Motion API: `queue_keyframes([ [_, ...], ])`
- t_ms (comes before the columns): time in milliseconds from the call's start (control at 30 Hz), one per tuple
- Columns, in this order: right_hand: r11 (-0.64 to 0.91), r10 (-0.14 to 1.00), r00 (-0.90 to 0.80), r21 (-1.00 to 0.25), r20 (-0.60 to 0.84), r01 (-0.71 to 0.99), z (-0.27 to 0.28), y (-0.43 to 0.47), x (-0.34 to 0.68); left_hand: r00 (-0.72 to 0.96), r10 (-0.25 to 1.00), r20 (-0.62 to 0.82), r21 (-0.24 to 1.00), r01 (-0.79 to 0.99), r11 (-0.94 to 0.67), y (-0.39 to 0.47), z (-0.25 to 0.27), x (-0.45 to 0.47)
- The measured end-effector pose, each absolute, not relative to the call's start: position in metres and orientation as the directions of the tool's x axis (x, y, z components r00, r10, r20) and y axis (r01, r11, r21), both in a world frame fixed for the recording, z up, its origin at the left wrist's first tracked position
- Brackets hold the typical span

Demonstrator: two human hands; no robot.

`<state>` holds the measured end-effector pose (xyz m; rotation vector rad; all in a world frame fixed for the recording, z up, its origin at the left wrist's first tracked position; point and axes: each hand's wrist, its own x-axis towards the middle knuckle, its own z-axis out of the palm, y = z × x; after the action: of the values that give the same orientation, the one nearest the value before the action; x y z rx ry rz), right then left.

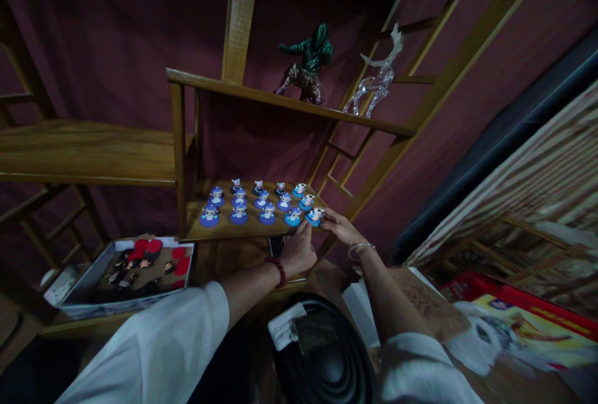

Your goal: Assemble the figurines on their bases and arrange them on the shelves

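Note:
Several small figurines on round bases stand in rows on a wooden shelf [250, 230]. At the front right corner is a light-blue figurine [314, 216] with a blue base. My right hand [340, 228], with a bangle at the wrist, pinches it from the right. My left hand [299, 249], with a red bead bracelet, has its fingers closed at the front left of the same base; part of its grip is hidden. Just left of it stands another blue-based figurine [293, 216]. Purple-based figurines [239, 211] fill the rows farther left, and small dark figurines [258, 187] stand behind.
Above is a shelf board [261, 96] with a green-hooded statue [308, 65] and a clear deer ornament [376, 83]. A box [77, 295] of red-based figurines sits lower left. A black round stool-like object [331, 366] is below me; a red and yellow package [537, 323] lies right.

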<state>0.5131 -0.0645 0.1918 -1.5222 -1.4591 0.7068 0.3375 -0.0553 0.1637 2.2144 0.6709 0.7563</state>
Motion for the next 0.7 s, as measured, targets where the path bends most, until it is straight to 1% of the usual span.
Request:
queue_keyframes([
  [233,0.082,0.979,0.130,-0.883,0.159,0.463,0.1942,-0.0609,0.5124,0.702,0.655,0.280,0.746,0.270,-0.608,-0.0573,0.1684,0.3341],
  [700,0.057,0.978,0.147,-0.870,0.147,0.491,0.1967,-0.0613,0.5074,0.705,0.657,0.268,0.744,0.282,-0.606,-0.0570,0.1686,0.3336],
])
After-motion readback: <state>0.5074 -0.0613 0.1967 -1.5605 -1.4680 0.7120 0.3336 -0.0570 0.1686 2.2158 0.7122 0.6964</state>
